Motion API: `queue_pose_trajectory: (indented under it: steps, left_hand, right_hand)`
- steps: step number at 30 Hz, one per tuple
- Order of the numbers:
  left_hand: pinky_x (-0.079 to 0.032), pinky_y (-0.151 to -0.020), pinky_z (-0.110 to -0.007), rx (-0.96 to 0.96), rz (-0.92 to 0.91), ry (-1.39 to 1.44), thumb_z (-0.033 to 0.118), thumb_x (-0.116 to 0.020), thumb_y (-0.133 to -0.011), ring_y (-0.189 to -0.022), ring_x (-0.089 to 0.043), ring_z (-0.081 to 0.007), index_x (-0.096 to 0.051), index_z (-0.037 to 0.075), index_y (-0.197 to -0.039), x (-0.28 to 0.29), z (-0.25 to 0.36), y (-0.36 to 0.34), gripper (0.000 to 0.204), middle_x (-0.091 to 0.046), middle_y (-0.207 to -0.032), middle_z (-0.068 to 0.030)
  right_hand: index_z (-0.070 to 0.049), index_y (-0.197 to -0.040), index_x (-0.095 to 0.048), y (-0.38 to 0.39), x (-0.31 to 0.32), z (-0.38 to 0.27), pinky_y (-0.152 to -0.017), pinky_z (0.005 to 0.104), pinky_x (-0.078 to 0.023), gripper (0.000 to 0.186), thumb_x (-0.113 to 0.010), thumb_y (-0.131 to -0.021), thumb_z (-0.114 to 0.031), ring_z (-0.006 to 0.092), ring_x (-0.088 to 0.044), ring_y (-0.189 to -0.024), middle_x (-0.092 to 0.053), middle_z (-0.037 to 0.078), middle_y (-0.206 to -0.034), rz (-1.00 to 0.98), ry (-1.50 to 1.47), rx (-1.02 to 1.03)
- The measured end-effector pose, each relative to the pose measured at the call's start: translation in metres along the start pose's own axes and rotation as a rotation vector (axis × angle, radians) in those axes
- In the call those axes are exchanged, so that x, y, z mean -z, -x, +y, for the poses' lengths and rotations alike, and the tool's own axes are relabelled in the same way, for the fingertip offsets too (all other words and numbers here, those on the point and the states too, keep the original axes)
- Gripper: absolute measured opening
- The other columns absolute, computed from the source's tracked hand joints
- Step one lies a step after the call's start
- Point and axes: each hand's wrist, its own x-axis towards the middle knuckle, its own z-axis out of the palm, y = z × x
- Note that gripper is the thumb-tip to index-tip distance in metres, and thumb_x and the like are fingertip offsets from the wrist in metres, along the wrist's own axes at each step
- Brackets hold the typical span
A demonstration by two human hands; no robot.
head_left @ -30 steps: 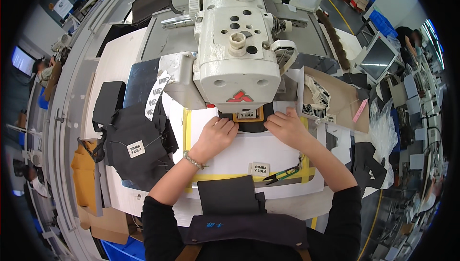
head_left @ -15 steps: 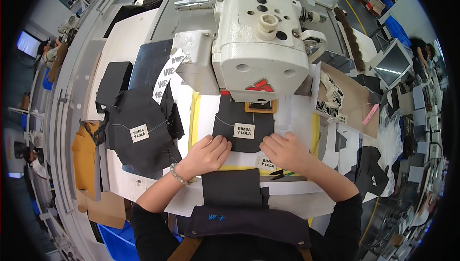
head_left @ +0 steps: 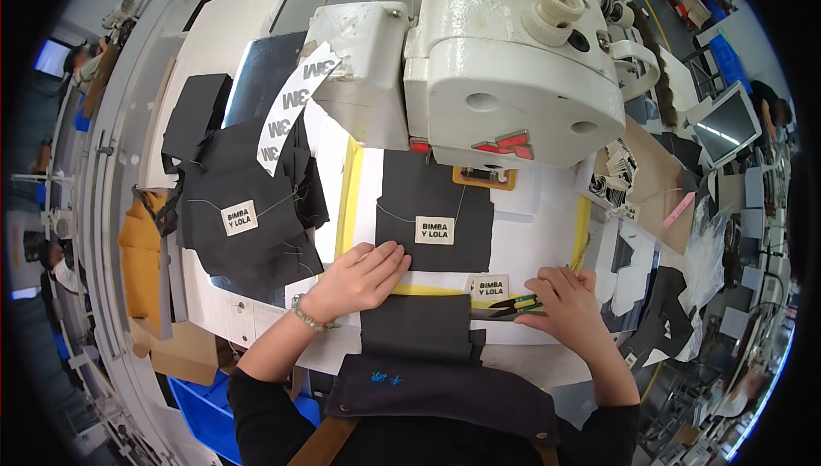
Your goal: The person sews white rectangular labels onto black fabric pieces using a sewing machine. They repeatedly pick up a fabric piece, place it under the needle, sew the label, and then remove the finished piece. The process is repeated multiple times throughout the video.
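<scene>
A black fabric piece [head_left: 410,184] with a cream label [head_left: 434,230] lies flat below the sewing machine's head [head_left: 522,81]; loose threads trail from the label. My left hand [head_left: 363,278] rests at the fabric's lower left corner, fingers stretched and lying flat, gripping nothing. To the right of the fabric, my right hand [head_left: 564,302] closes its fingers and thumb on the green handles of small thread snips [head_left: 519,304]. The dark blades point left, just below a loose cream label [head_left: 490,287]. Another black fabric piece [head_left: 415,329] lies at the table's front edge.
A pile of black labelled pieces [head_left: 244,235] lies at the left beside a mustard-coloured piece [head_left: 144,252]. White printed backing tape [head_left: 286,115] crosses the pile. A cardboard box [head_left: 646,167] of labels stands at the right. Yellow tape [head_left: 350,201] edges the work area.
My right hand has left the fabric's lower right corner and moved right and down onto the snips. My left hand stays by the fabric. The view has shifted, bringing the machine head closer.
</scene>
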Motion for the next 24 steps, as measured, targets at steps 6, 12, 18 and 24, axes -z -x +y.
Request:
queue_pose_trajectory:
  steps: [6,12,18,24]
  left_hand:
    - [-0.049,-0.08,-0.031,0.007,0.021,0.026,0.007,-0.061,-0.079,-0.104,-0.063,-0.0203,-0.068,0.002,-0.104,0.001,-0.002,-0.003,0.027,-0.067,-0.106,-0.0077]
    - [-0.048,-0.078,-0.031,0.081,0.044,0.051,0.008,-0.062,-0.079,-0.102,-0.064,-0.0192,-0.068,0.002,-0.104,0.005,-0.002,-0.005,0.027,-0.068,-0.105,-0.0071]
    - [-0.047,-0.069,-0.028,-0.013,0.144,0.103,0.007,-0.065,-0.075,-0.087,-0.064,-0.0174,-0.068,0.0,-0.098,0.015,0.008,0.004,0.025,-0.066,-0.095,-0.0069]
    - [-0.048,-0.067,-0.026,-0.001,0.138,0.131,0.004,-0.066,-0.072,-0.077,-0.062,-0.0161,-0.069,-0.001,-0.094,0.03,0.028,0.009,0.022,-0.063,-0.087,-0.0063]
  right_hand:
    - [-0.009,-0.099,-0.058,0.025,-0.026,0.009,-0.082,0.0366,-0.041,0.03,-0.072,-0.079,-0.027,0.0188,-0.058,-0.086,-0.056,0.002,-0.094,-0.025,0.02,0.114]
    - [-0.006,-0.091,-0.054,0.024,-0.03,0.019,-0.072,0.0375,-0.045,0.015,-0.065,-0.082,-0.009,0.0229,-0.058,-0.074,-0.06,0.006,-0.084,0.074,-0.111,0.226]
    - [-0.007,-0.115,-0.06,-0.017,0.003,0.005,-0.065,0.0381,-0.043,0.034,-0.064,-0.081,-0.002,0.0264,-0.051,-0.063,-0.056,0.01,-0.081,0.088,-0.496,-0.08]
    - [-0.017,-0.138,-0.056,-0.071,0.003,0.006,-0.058,0.0317,-0.04,0.06,-0.064,-0.079,-0.006,0.0165,-0.05,-0.065,-0.048,0.002,-0.082,0.257,0.212,0.072]
